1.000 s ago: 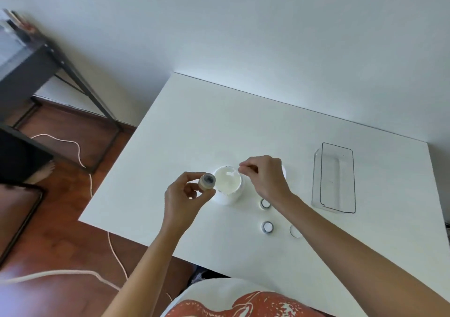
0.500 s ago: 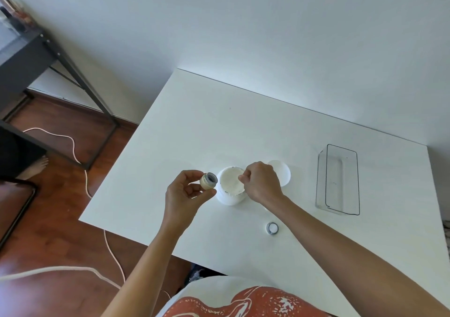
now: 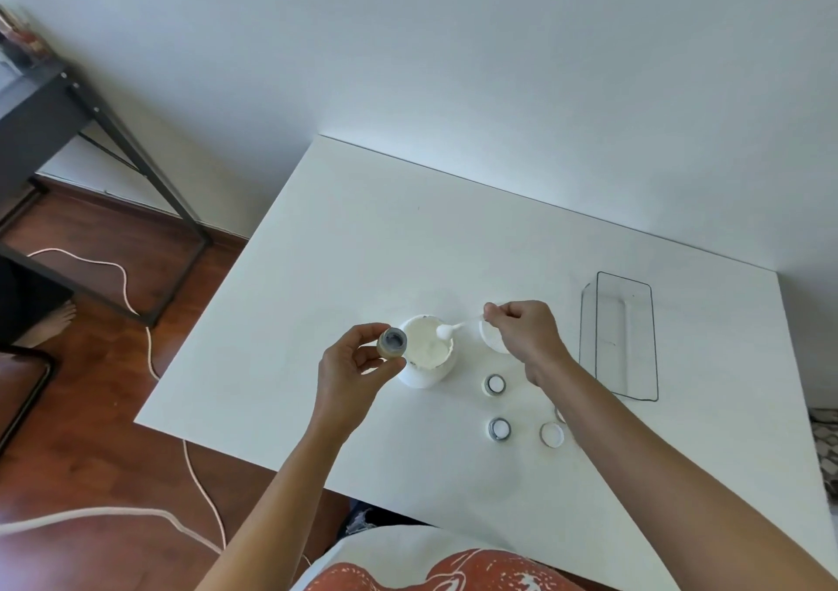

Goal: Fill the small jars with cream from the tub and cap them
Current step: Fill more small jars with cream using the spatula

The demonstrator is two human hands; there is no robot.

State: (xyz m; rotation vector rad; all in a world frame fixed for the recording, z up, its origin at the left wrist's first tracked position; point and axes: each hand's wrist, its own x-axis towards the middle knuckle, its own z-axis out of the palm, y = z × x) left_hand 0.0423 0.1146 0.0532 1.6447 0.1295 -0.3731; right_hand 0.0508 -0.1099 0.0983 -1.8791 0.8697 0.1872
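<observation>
An open white tub of cream point(image 3: 426, 354) stands on the white table point(image 3: 362, 250). My left hand point(image 3: 353, 363) holds a small tan jar point(image 3: 392, 342) tilted, its mouth toward me, just left of the tub. My right hand point(image 3: 526, 332) pinches a small white spatula point(image 3: 453, 328) whose tip carries a blob of cream over the tub. The tub's white lid point(image 3: 492, 339) lies behind my right hand. Two small jars point(image 3: 494, 384) point(image 3: 499, 429) stand open on the table, with a white cap point(image 3: 552, 435) beside them.
A clear rectangular bin point(image 3: 621, 336) sits at the right of the table. A dark metal desk frame point(image 3: 90, 146) stands at the left on the wooden floor, with a white cable point(image 3: 149, 341) trailing past. A bare foot point(image 3: 50, 323) shows at far left.
My right hand has lifted back to the right, drawing the spatula out of the tub with cream on its tip. The left hand keeps the jar beside the tub.
</observation>
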